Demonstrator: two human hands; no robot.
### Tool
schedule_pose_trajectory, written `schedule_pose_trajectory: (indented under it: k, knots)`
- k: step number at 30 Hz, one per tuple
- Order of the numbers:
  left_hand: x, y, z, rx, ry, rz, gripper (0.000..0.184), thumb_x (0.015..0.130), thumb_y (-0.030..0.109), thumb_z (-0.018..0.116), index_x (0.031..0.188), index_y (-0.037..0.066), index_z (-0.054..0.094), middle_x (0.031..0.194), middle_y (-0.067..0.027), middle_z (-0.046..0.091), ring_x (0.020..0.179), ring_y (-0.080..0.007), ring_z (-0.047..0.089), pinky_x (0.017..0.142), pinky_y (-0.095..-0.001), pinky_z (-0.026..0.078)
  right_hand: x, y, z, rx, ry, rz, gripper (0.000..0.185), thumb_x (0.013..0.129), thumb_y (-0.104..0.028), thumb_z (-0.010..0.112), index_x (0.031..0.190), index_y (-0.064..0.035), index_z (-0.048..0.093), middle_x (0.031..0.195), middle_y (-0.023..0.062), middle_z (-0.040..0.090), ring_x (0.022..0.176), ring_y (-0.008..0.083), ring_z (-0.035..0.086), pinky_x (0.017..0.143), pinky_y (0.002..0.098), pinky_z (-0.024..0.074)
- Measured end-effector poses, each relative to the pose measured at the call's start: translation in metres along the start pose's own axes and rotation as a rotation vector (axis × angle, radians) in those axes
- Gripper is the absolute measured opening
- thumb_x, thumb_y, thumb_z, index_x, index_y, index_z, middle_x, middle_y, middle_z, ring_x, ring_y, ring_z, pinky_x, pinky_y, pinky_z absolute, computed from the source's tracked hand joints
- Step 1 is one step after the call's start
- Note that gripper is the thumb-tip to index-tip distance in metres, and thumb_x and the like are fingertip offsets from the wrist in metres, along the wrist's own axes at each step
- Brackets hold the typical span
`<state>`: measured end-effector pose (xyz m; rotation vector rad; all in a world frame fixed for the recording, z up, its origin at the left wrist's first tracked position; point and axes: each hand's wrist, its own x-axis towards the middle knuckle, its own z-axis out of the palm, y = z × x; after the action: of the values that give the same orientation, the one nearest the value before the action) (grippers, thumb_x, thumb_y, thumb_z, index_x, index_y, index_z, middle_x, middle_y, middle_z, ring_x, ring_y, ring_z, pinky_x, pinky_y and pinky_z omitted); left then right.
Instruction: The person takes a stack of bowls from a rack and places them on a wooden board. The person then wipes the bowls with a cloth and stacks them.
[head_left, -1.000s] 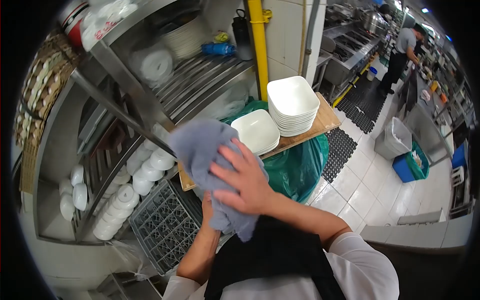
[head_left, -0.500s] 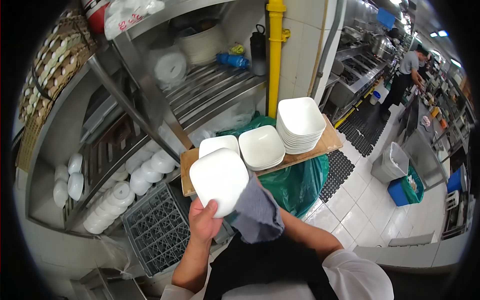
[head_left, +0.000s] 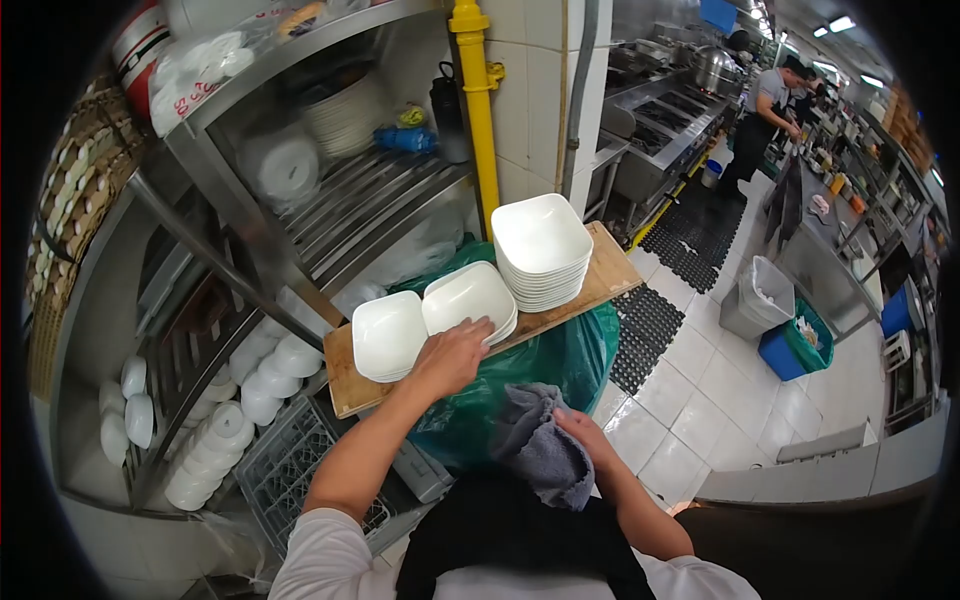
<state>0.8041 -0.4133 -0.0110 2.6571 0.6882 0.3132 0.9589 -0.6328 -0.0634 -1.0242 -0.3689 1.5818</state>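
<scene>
My left hand reaches over the near rim of the middle stack, closed on the top square white bowl with its fingers inside it; the thumb is hidden. A grey cloth hangs bunched from my right hand, whose fingers are closed on it in front of my apron. Left of the middle stack stands a low stack of square white bowls. On the right rises a taller stack of the same bowls. All three stacks rest on a wooden board.
Below the board hangs a green plastic bag. A grey dish rack and rows of white bowls lie lower left. A metal shelf and yellow pipe stand behind. Another person works at a far counter.
The square bowl held up in my left hand is out of that hand, which now grips the middle stack's top bowl. My right hand has drawn back with the cloth. The view has shifted.
</scene>
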Motion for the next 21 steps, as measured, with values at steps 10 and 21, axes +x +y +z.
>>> schedule_pose_trajectory:
  k: [10, 21]
  knots:
    - [0.017, -0.029, 0.028, 0.246, -0.092, -0.009, 0.047, 0.095, 0.02, 0.048, 0.136, 0.0, 0.038, 0.143, -0.0206, 0.04, 0.13, -0.0416, 0.039, 0.107, -0.0461, 0.033, -0.024, 0.011, -0.013, 0.029, -0.014, 0.027, 0.053, 0.095, -0.033, 0.053, 0.137, -0.0021, 0.041, 0.126, 0.009, 0.055, 0.113, 0.0185, 0.054, 0.098, 0.0317, 0.0425]
    - [-0.081, -0.034, 0.002, -0.124, 0.77, -0.29, 0.063, 0.085, 0.02, 0.064, 0.139, -0.002, 0.04, 0.142, -0.0208, 0.042, 0.132, -0.0341, 0.04, 0.109, -0.0372, 0.033, 0.034, -0.028, 0.015, -0.474, -0.45, 0.001, 0.06, 0.074, -0.002, 0.065, 0.131, -0.0001, 0.047, 0.113, 0.0027, 0.06, 0.101, 0.0129, 0.055, 0.092, 0.0289, 0.0443]
